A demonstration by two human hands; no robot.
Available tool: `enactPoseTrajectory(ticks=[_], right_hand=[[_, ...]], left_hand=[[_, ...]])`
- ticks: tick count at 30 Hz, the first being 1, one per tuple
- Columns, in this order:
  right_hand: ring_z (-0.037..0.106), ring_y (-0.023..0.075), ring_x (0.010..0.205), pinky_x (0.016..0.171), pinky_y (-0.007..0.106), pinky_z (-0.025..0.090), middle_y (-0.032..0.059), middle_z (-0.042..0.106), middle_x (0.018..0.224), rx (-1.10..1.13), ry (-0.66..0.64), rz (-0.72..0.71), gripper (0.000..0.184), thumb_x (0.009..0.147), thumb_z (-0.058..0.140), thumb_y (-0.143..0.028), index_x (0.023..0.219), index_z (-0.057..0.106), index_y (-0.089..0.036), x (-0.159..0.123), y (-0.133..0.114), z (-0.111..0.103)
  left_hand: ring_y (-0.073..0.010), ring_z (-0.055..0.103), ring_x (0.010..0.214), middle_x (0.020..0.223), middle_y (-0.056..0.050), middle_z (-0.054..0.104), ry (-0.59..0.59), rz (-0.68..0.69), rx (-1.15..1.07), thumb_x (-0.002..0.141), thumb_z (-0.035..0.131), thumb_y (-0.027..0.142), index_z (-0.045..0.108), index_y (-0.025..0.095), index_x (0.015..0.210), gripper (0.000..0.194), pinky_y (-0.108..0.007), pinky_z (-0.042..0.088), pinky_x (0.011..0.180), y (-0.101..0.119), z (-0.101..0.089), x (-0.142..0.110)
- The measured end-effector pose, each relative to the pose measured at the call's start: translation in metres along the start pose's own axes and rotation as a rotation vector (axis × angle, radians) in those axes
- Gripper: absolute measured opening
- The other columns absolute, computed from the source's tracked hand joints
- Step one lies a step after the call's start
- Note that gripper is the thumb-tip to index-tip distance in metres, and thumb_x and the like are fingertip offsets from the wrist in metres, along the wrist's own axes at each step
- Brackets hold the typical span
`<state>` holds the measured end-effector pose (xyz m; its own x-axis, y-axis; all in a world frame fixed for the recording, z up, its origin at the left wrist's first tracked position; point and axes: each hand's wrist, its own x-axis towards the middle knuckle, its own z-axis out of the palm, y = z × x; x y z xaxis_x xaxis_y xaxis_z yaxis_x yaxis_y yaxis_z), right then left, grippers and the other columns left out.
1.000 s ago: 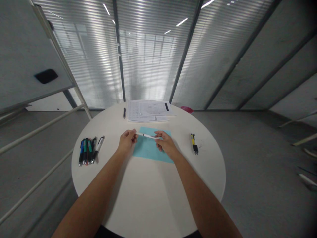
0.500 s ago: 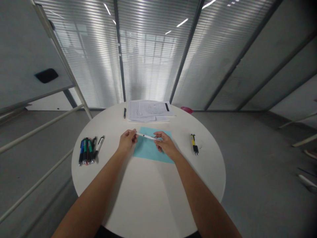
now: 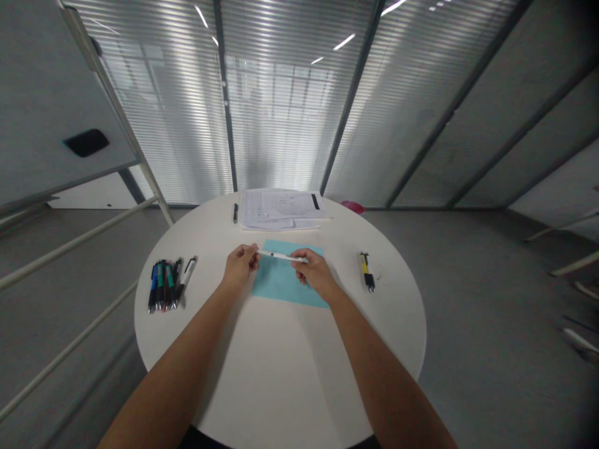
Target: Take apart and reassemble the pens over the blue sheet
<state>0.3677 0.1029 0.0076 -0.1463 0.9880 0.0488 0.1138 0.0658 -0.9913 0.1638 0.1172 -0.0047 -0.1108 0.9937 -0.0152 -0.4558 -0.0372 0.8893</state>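
Pen spans from left fingers to right fingers

A round white desk stands on a smooth grey floor. On the far side, a wall of glass panels with horizontal blinds lets in pale daylight, brightest in the middle and dimmer to the right; dark upright posts divide it. Bright light streaks show near its top. At left stands a pale board on a cream tubular frame. Light-coloured legs show at the far right edge.
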Motion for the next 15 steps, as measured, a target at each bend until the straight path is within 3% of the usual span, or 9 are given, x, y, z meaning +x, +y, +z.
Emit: enactPoseTrajectory(ticks=[3,8,11,15], right_hand=[[0.047,0.0071,0.038,0.035,0.017,0.037,-0.0070,0.054,0.053,0.006,0.016,-0.019,0.030,0.069,0.066,-0.035,0.093,0.057,-0.018,0.0019,0.0028,0.0005],[0.056,0.0078,0.042,0.029,0.017,0.033,0.0024,0.066,0.088,0.064,-0.030,0.023,0.038,0.076,0.058,-0.048,0.103,0.053,-0.020,0.0014,0.0009,0.0027],[0.054,0.0074,0.039,0.027,0.017,0.031,0.0045,0.067,0.085,0.025,-0.057,0.045,0.038,0.082,0.049,-0.052,0.098,0.056,-0.018,0.0004,-0.0003,0.0028],[0.051,0.0057,0.038,0.027,0.017,0.030,0.0051,0.066,0.088,-0.001,-0.086,0.031,0.036,0.081,0.053,-0.049,0.095,0.059,-0.017,0.0006,0.0009,0.0029]], left_hand=[[-0.0065,0.046,0.045,0.056,0.002,0.056,0.006,-0.010,0.026,0.066,0.076,0.040,0.050,0.017,0.064,0.034,-0.020,0.036,0.046,-0.0003,0.0000,0.0003],[-0.0068,0.047,0.044,0.056,0.001,0.057,0.013,0.003,0.062,0.066,0.075,0.042,0.051,0.017,0.064,0.035,-0.021,0.036,0.046,0.0011,0.0002,0.0000],[-0.0068,0.047,0.044,0.056,0.001,0.056,0.016,0.005,0.045,0.065,0.076,0.042,0.051,0.017,0.063,0.036,-0.021,0.036,0.046,0.0020,0.0003,-0.0005],[-0.0067,0.047,0.045,0.057,0.001,0.056,0.013,0.012,0.017,0.065,0.076,0.041,0.051,0.016,0.065,0.035,-0.021,0.036,0.045,0.0024,0.0000,-0.0006]])
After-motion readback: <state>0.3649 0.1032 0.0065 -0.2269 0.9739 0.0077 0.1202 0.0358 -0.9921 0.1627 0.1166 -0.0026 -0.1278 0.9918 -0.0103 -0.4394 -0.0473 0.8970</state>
